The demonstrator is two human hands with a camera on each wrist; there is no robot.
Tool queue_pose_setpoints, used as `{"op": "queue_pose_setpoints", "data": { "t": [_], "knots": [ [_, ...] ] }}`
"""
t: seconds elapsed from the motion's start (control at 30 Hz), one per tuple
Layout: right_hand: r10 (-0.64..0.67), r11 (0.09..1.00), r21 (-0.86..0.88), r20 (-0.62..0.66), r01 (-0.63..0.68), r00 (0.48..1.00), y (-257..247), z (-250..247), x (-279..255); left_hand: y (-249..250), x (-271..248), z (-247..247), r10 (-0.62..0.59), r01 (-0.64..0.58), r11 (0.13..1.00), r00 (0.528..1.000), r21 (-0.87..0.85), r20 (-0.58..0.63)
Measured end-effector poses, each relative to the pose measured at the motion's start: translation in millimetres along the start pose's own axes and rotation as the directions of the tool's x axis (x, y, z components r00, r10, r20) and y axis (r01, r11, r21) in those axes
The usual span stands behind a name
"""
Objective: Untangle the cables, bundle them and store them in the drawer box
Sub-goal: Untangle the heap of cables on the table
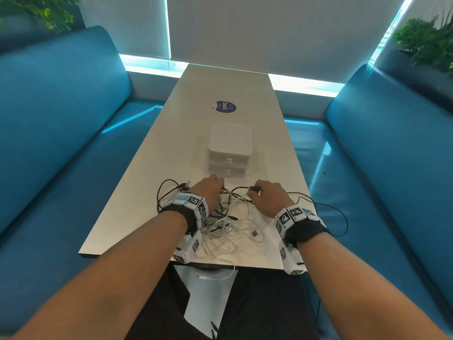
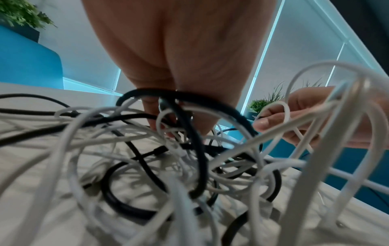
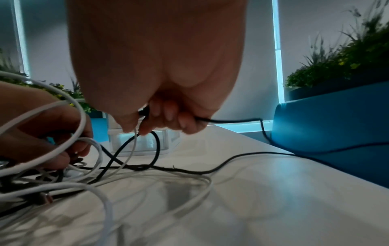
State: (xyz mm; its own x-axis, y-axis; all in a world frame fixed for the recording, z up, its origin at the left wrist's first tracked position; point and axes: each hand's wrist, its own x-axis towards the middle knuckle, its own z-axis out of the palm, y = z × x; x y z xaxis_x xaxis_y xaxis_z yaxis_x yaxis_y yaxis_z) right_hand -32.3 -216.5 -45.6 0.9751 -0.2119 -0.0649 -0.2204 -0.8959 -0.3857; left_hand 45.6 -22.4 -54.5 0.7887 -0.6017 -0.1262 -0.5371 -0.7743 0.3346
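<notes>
A tangle of black and white cables [image 1: 228, 217] lies on the near end of the white table [image 1: 137, 197]. My left hand [image 1: 215, 185] reaches down into the tangle's far left side, and in the left wrist view its fingers [image 2: 166, 119] curl among the strands with a black loop [image 2: 189, 99] around them. To the right, my right hand [image 1: 255, 192] grips a thin black cable [image 3: 231, 120] near its plug, fingers [image 3: 168, 116] curled round it. That cable trails off the table's right edge [image 1: 340, 217]. The white two-drawer box [image 1: 230, 148] stands just beyond both hands, drawers shut.
Blue benches [image 1: 61, 133] line both sides of the table. A purple round sticker [image 1: 224, 107] sits behind the box. One white cable end [image 1: 215, 277] hangs over the near edge above a white sheet [image 1: 206, 303] on my lap. Plants [image 1: 426, 42] stand in the corners.
</notes>
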Motion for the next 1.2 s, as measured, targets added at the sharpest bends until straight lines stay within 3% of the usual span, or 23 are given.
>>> {"op": "queue_pose_setpoints", "data": {
  "t": [0.1,0.2,0.33,0.43,0.57,0.67,0.77,0.87,1.03,1.2],
  "knots": [
    [-0.043,0.999,-0.017,0.06,0.044,0.997,-5,6,5,2,-3,-1,0.024,-0.028,0.991,0.999,-0.128,-0.03],
    [-0.005,0.998,-0.061,0.104,0.011,0.995,-8,15,13,0,-7,-5,0.017,-0.028,0.955,0.999,-0.294,-0.042],
    [0.062,0.995,-0.082,0.094,-0.055,0.994,-8,23,21,-12,-10,-11,-0.034,-0.006,0.939,0.993,-0.344,-0.11],
    [0.127,0.989,-0.088,0.08,-0.12,0.989,-6,26,23,-21,-10,-12,0.015,-0.042,0.989,0.983,-0.144,-0.185],
    [0.103,0.991,-0.091,0.084,-0.096,0.991,-6,28,23,-24,-6,-16,-0.037,0.081,0.972,0.979,0.218,-0.199],
    [0.089,0.994,-0.064,0.062,-0.085,0.994,-5,27,20,-26,-3,-13,-0.096,0.134,0.956,0.983,0.261,-0.155],
    [0.074,0.997,-0.022,0.035,-0.073,0.997,-3,22,18,-27,-3,-8,-0.122,0.185,0.934,0.969,0.304,-0.217],
    [0.028,0.999,0.029,0.026,-0.028,0.999,-3,17,15,-28,-2,-4,-0.162,0.213,0.954,0.958,0.212,-0.236],
    [-0.025,0.996,0.08,-0.029,0.027,0.999,-8,13,14,-34,-3,-4,-0.147,0.136,0.987,0.979,-0.085,-0.144],
    [0.021,0.996,0.085,-0.016,-0.019,1.0,-12,11,12,-34,-5,-6,-0.192,0.183,0.981,0.97,-0.07,-0.15]
  ]
}}
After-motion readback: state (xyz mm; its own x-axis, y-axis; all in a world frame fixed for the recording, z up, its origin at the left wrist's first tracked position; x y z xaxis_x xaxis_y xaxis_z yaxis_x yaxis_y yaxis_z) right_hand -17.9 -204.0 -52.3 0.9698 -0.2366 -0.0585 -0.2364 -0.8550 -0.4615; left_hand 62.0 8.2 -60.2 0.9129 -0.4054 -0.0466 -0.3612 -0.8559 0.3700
